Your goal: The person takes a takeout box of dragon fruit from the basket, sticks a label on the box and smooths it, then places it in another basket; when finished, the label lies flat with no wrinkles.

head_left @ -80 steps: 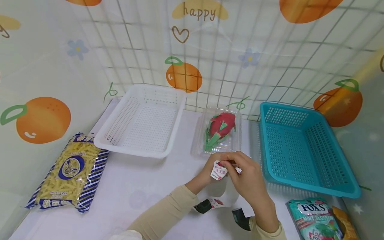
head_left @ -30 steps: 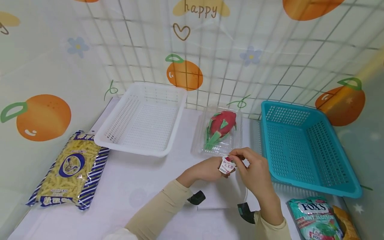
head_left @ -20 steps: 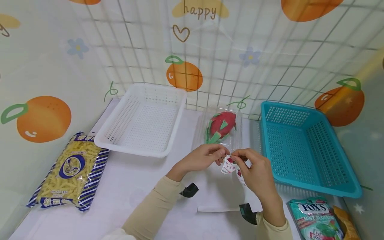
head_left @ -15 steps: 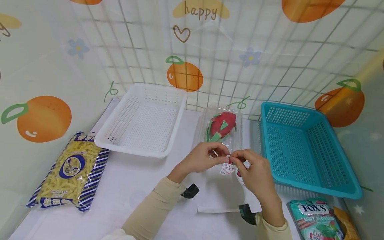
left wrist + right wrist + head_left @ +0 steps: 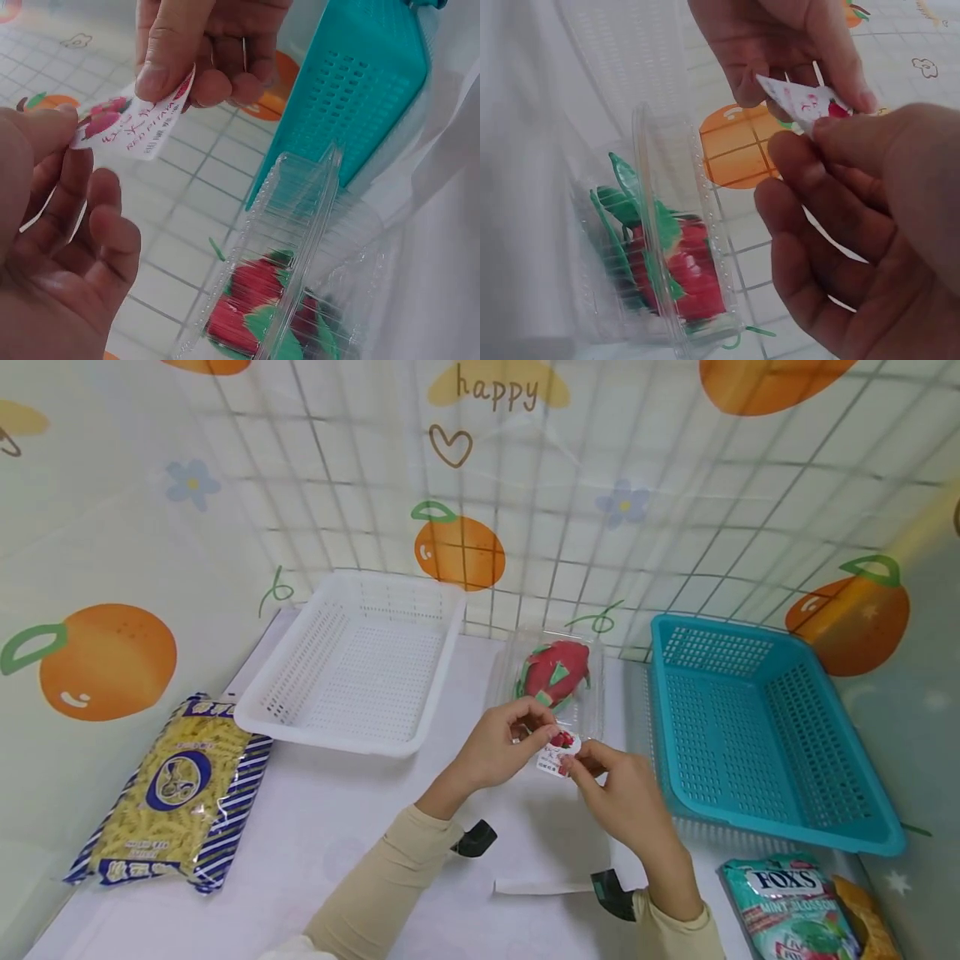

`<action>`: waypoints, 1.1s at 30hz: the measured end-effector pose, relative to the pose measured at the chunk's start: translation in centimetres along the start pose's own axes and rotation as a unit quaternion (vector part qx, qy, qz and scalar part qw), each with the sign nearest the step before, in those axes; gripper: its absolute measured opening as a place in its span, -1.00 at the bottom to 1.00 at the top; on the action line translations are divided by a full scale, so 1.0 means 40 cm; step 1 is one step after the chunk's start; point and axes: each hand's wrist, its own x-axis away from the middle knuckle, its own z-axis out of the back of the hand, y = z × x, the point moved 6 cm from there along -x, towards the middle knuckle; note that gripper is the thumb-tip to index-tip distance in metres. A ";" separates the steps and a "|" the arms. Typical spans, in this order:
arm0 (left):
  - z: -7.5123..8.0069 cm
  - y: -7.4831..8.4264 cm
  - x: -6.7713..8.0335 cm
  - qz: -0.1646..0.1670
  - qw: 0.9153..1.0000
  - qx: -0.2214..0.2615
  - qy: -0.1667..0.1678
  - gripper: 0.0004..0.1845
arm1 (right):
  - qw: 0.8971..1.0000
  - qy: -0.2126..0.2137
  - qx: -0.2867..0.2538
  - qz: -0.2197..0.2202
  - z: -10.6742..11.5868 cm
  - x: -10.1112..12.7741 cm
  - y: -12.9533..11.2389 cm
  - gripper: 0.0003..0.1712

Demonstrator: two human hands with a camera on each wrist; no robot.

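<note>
Plainly, we see a white surface [image 5: 337, 806] below an orange-printed curtain [image 5: 360, 485]; left hand [image 5: 489, 750] and right hand [image 5: 628, 800] pinch a white, red-fruit label [image 5: 551, 762].

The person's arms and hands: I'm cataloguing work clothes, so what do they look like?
The left sleeve and right sleeve are beige and long, with white cloth at the left one's upper end. A black piece juts out beside each. The left hand and right hand are bare, without gloves.
</note>
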 end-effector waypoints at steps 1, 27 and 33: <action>0.003 -0.001 0.000 0.003 1.000 0.002 0.006 -0.90 | 1.000 -0.007 -0.002 -0.003 -0.005 -0.001 0.001 -0.90; 0.052 -0.005 -0.089 0.070 0.993 -0.078 0.046 -0.81 | 0.985 0.026 -0.111 -0.127 -0.049 -0.050 0.024 -0.75; 0.068 -0.012 -0.170 0.115 0.987 -0.113 0.029 -0.76 | 0.983 -0.010 -0.101 -0.152 -0.021 -0.115 0.046 -0.64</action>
